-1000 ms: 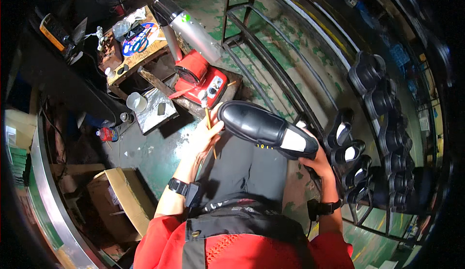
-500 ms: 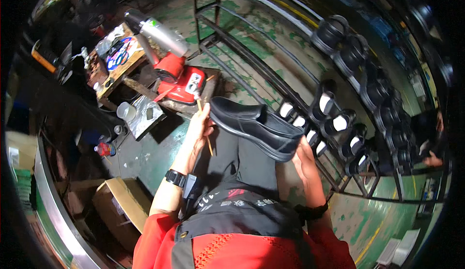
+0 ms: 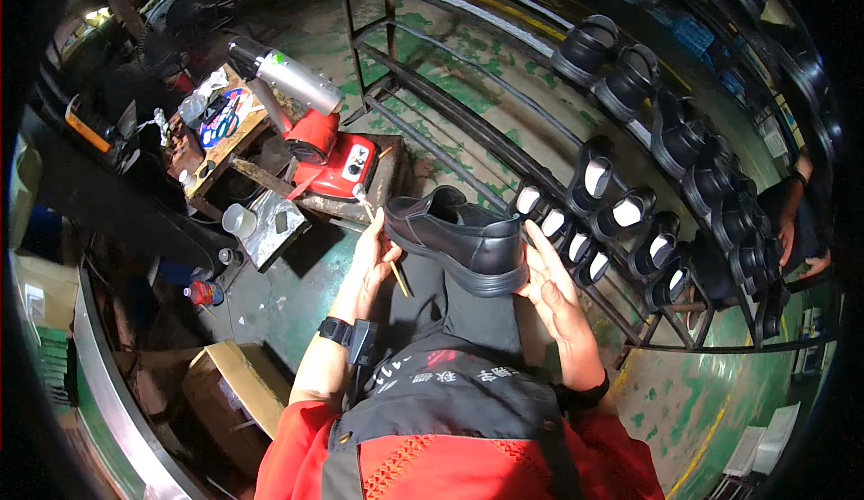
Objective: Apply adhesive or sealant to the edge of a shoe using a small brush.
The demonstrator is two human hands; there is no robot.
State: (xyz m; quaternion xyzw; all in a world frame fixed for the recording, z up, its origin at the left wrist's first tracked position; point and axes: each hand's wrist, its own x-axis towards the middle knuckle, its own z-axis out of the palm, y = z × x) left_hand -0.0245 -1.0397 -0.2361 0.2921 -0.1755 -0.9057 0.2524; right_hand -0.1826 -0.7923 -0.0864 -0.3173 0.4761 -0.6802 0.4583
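A black slip-on shoe is held up in front of my lap, toe to the left and heel to the right, its side facing me. My left hand grips it at the toe. That same hand keeps a thin wooden stick with a white tip between its fingers, slanting past the toe. At the heel, my right hand holds the shoe with loosely curved fingers, the palm partly showing. The fingertips behind the shoe are hidden.
Beyond the toe, a red machine with a silver barrel sits on a low stand. A white cup is left of it. At right, a metal rack carries several black shoes; another person's hand is behind it. A cardboard box lies lower left.
The shoe has rolled, so its side now faces me more and its opening points away. My right hand has loosened and its fingers have shifted at the heel.
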